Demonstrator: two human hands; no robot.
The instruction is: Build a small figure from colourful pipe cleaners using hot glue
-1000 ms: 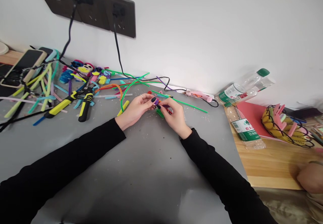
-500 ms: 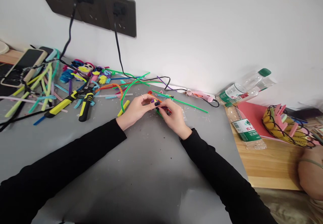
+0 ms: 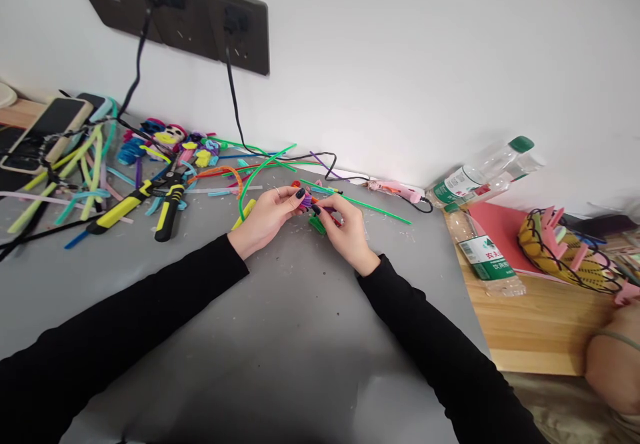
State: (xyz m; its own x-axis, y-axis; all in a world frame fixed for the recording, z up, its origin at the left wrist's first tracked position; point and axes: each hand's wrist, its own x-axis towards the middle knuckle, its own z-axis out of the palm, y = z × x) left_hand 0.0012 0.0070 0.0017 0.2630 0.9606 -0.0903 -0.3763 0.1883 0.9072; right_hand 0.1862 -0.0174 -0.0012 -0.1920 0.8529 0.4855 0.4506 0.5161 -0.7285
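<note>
Grey mat (image 3: 280, 337), two hands (image 3: 267, 219) (image 3: 347, 234), perhaps one figure (image 3: 307, 201)

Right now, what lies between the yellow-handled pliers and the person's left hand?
Head view: mostly bare grey mat beyond the pliers, then, right beside the left hand, a short yellow stub and the bend of a long green stem.

Both arms in black sleeves, converging; left hand (image 3: 267, 217) and right hand (image 3: 347, 234) pinch, fingertips nearly meeting.
</note>
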